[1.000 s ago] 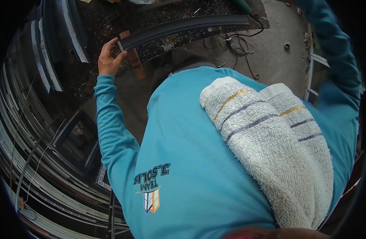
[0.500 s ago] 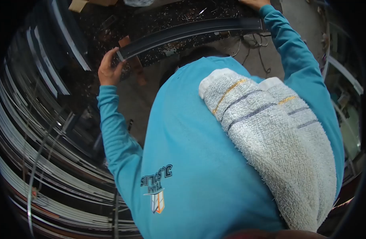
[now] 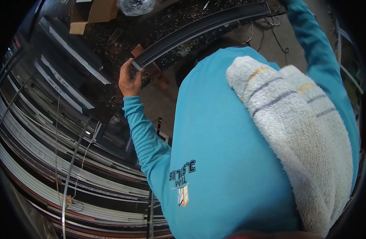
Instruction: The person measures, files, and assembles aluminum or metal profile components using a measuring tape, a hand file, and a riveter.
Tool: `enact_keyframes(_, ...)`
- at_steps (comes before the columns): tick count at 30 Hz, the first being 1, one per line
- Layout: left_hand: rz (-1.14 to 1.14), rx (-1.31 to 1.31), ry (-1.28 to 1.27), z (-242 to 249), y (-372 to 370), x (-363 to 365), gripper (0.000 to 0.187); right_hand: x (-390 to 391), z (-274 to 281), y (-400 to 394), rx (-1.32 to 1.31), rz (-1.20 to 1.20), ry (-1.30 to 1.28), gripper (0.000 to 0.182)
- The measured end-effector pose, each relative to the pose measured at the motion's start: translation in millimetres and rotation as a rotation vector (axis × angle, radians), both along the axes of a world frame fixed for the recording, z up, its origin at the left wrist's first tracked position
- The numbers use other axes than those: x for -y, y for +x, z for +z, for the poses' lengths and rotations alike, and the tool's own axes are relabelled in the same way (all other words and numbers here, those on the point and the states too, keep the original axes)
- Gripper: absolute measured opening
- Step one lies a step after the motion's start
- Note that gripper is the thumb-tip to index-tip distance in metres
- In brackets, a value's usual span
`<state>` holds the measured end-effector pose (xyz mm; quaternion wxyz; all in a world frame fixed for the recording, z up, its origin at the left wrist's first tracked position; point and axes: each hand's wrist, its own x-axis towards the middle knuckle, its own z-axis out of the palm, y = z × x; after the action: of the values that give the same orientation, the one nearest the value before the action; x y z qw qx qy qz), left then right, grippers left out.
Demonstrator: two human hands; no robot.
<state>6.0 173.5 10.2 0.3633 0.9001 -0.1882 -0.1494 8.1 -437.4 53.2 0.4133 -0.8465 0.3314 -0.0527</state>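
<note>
A long dark metal profile (image 3: 199, 30) with a channel along it lies across the cluttered dark work surface; the wide lens makes it look curved. My left hand (image 3: 130, 81) grips its near left end, fingers on one side and thumb on the other. Under that end sits an orange-brown block (image 3: 153, 71). My right arm (image 3: 310, 32) reaches to the top right, past the profile's far end, and the hand itself is cut off by the frame edge.
An open cardboard box (image 3: 99, 12) and a clear plastic bag (image 3: 137, 6) stand at the back. Chips litter the work surface (image 3: 111, 51). Several long profiles (image 3: 103, 191) fill a rack at left. A cable (image 3: 276, 36) hangs at right. A towel (image 3: 286, 115) drapes over my shirt.
The view has shifted, so everything sits further right and the box shows more fully. My right hand, partly visible before, has left the frame. My left hand keeps its hold on the profile's end.
</note>
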Motion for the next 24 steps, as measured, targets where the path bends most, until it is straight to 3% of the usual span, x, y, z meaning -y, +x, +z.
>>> enact_keyframes(2,-0.03,0.025,0.025,1,2,-1,0.052,-22,72,-26,0.159,0.161,0.29,0.091)
enact_keyframes(3,-0.064,0.055,0.014,-1,5,-3,0.053,-45,114,-37,0.067,0.203,0.386,0.087)
enact_keyframes(5,-0.151,0.101,-0.008,-8,12,-8,0.053,-104,160,-53,0.208,0.442,0.479,0.091)
enact_keyframes(6,-0.167,0.126,-0.03,-9,13,-8,0.053,-124,174,-55,0.093,0.409,0.481,0.093)
enact_keyframes(7,-0.18,0.159,-0.053,-10,15,-7,0.053,-131,166,-48,0.116,0.75,0.519,0.094)
enact_keyframes(9,-0.209,0.187,-0.115,-18,20,-8,0.057,-168,151,-42,0.075,0.991,0.695,0.094)
enact_keyframes(12,-0.252,0.1,-0.205,-23,24,-14,0.064,-259,131,-47,-0.089,0.934,0.892,0.088)
enact_keyframes(15,-0.297,0.126,-0.253,-33,26,-19,0.069,-308,108,-49,-0.083,1.169,0.526,0.087)
enact_keyframes(18,-0.307,0.161,-0.29,-35,27,-22,0.067,-331,109,-49,-0.164,1.119,0.421,0.089)
enact_keyframes(19,-0.307,0.176,-0.301,-38,28,-22,0.066,-334,108,-47,-0.053,1.176,0.386,0.07)
enact_keyframes(22,-0.286,0.203,-0.343,-42,28,-22,0.06,-341,135,-27,-0.454,1.129,0.404,0.084)
enact_keyframes(24,-0.274,0.208,-0.364,-44,28,-21,0.061,-344,126,-27,-0.435,1.113,0.419,0.085)
